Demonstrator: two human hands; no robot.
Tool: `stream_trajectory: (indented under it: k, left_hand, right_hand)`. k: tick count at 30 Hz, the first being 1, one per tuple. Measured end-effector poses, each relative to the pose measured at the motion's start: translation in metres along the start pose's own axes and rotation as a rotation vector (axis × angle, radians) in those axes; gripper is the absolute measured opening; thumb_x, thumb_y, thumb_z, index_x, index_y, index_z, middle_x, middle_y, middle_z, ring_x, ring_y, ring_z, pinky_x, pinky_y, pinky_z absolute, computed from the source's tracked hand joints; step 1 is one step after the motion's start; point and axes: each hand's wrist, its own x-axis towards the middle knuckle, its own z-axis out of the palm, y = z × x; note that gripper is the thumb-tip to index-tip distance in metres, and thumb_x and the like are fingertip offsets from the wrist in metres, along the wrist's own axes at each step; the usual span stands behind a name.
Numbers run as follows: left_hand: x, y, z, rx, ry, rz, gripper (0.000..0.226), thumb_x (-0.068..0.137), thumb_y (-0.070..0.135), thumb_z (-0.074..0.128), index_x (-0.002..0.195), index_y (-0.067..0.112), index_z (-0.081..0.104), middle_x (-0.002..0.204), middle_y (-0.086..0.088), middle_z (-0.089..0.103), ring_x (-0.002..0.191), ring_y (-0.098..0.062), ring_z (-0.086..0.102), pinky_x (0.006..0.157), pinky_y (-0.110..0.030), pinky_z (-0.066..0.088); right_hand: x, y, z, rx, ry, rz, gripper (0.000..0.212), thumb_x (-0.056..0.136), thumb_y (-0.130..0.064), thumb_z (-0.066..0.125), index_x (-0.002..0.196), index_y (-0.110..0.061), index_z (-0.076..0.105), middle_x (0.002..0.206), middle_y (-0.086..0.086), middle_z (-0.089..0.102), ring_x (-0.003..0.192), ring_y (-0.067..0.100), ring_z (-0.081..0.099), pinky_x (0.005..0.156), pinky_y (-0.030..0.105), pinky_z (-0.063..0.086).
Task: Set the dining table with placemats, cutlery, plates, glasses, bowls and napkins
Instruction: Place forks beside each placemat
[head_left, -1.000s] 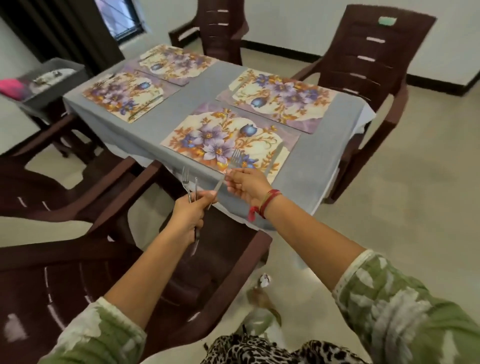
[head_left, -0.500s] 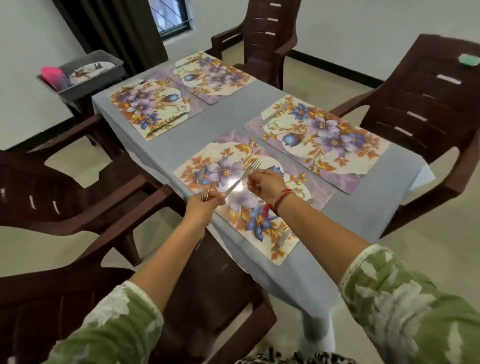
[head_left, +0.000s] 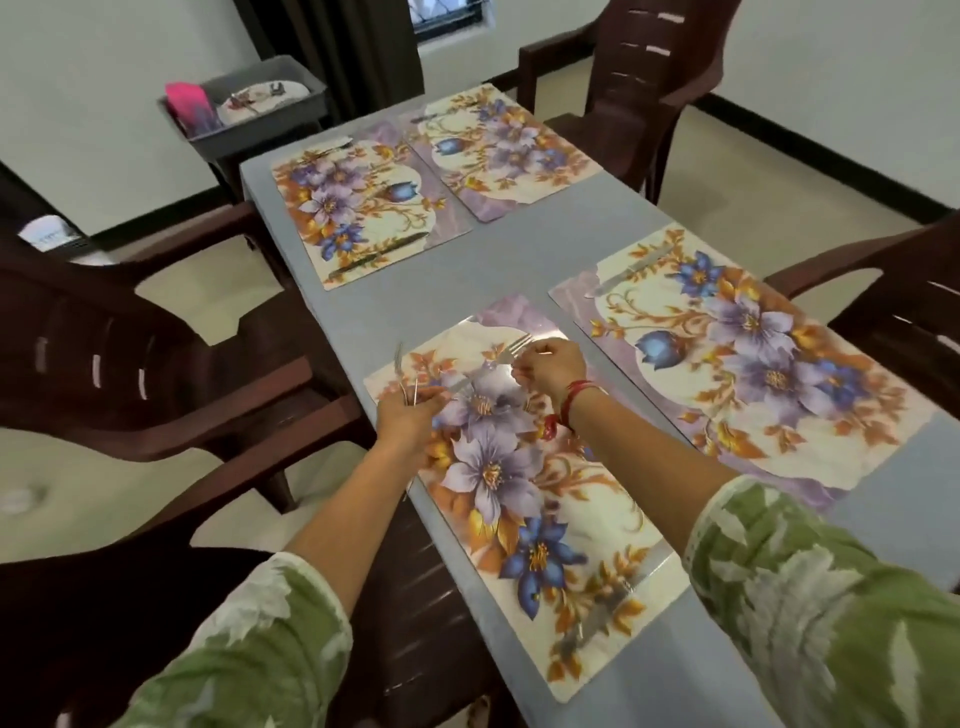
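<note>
Tiled room, white walls, and a desk under a grey cloth. Four floral placemats lie on it, two by two.

The near placemat is the reference. One fork sits in the air above its far end, tines pointing away and handle slanting back toward the left. The right hand is over that same far end, fingers curled, pinching the fork near its neck. It has a red thread band on the wrist.

The left hand is at the placemat's far-left corner, fist closed round a small cutlery bunch that stands up out of it. At least two pieces, exact count blurred. Can't tell if this hand also touches the fork's handle end.

One blurred metal piece lies on the placemat's near-right edge. The right placemat, just beside it, has one knife on its far edge. The far-left placemat and far-right placemat lie beyond it.

Four brown plastic chairs ring the desk. Beyond the far-left placemat, off the desk, is one grey tub holding a pink item and a plate.
</note>
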Motion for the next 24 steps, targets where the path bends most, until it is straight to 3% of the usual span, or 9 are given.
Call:
stream_trajectory:
  k: [4,6,8,10,12,14,19,22,24]
  left_hand:
    - [0.036,-0.006,0.003,0.053,0.104,-0.040,0.022,0.084,0.003,0.069,0.105,0.002,0.067,0.086,-0.010,0.068,0.073,-0.026,0.065,0.072,-0.037,0.056]
    - [0.052,-0.012,-0.002,0.072,0.154,-0.055,0.021,0.083,0.003,0.069,0.104,0.000,0.068,0.079,-0.010,0.067,0.066,-0.024,0.064,0.071,-0.037,0.057]
    - [0.056,-0.011,-0.006,0.103,0.189,-0.068,0.011,0.085,0.002,0.066,0.096,0.000,0.069,0.067,-0.008,0.065,0.048,-0.015,0.058,0.062,-0.032,0.055]
    - [0.059,-0.009,-0.005,0.158,0.231,-0.053,0.004,0.085,0.006,0.067,0.082,0.008,0.067,0.060,-0.003,0.065,0.042,-0.012,0.057,0.063,-0.034,0.056]
    - [0.060,-0.006,-0.005,0.223,0.260,-0.010,0.009,0.084,0.013,0.070,0.076,0.014,0.065,0.056,0.001,0.064,0.043,-0.013,0.059,0.063,-0.031,0.058]
    - [0.059,-0.003,-0.003,0.283,0.268,0.027,0.018,0.085,0.016,0.069,0.069,0.016,0.062,0.053,0.004,0.060,0.035,-0.007,0.054,0.049,-0.020,0.051]
    - [0.060,-0.007,0.003,0.423,0.306,0.069,0.018,0.088,0.019,0.063,0.070,0.014,0.061,0.075,-0.011,0.069,0.070,-0.028,0.067,0.064,-0.035,0.054]
    - [0.059,-0.011,0.004,0.419,0.298,0.096,0.018,0.085,0.020,0.070,0.070,0.018,0.061,0.078,-0.004,0.067,0.072,-0.023,0.063,0.062,-0.028,0.046]
    - [0.058,-0.013,0.002,0.433,0.272,0.121,0.009,0.081,0.022,0.075,0.078,0.019,0.067,0.082,0.000,0.067,0.075,-0.019,0.063,0.065,-0.027,0.047]
  right_hand:
    - [0.041,0.000,0.016,-0.215,-0.015,-0.062,0.031,0.083,0.005,0.054,0.055,-0.009,0.057,0.058,0.008,0.058,0.057,0.022,0.057,0.064,0.037,0.055]
    - [0.053,0.003,0.025,-0.321,-0.053,-0.066,0.021,0.080,0.001,0.057,0.060,0.001,0.063,0.060,0.013,0.062,0.058,0.022,0.057,0.067,0.041,0.057]
    - [0.062,0.007,0.031,-0.383,-0.063,-0.070,0.015,0.077,-0.005,0.061,0.076,0.009,0.068,0.073,0.023,0.069,0.060,0.020,0.056,0.066,0.041,0.057]
    - [0.068,0.008,0.035,-0.420,-0.063,-0.057,0.016,0.077,-0.008,0.062,0.083,0.004,0.071,0.081,0.021,0.071,0.061,0.021,0.058,0.066,0.040,0.057]
    - [0.070,0.004,0.035,-0.445,-0.064,-0.042,0.015,0.078,-0.011,0.061,0.083,-0.001,0.071,0.075,0.015,0.072,0.064,0.024,0.066,0.069,0.041,0.058]
    - [0.074,0.002,0.035,-0.480,-0.069,-0.028,0.016,0.077,-0.016,0.063,0.083,-0.004,0.071,0.070,0.010,0.072,0.066,0.024,0.069,0.069,0.040,0.060]
    - [0.073,-0.005,0.040,-0.572,-0.064,-0.031,0.028,0.076,-0.026,0.065,0.095,-0.007,0.069,0.088,0.007,0.071,0.082,0.026,0.068,0.062,0.029,0.054]
    - [0.071,-0.001,0.042,-0.551,-0.001,-0.018,0.026,0.081,-0.017,0.061,0.103,-0.005,0.066,0.098,0.010,0.070,0.082,0.027,0.063,0.053,0.024,0.040]
    - [0.071,0.004,0.042,-0.543,0.041,-0.020,0.026,0.083,-0.014,0.057,0.106,-0.005,0.065,0.101,0.012,0.069,0.081,0.027,0.061,0.058,0.027,0.041]
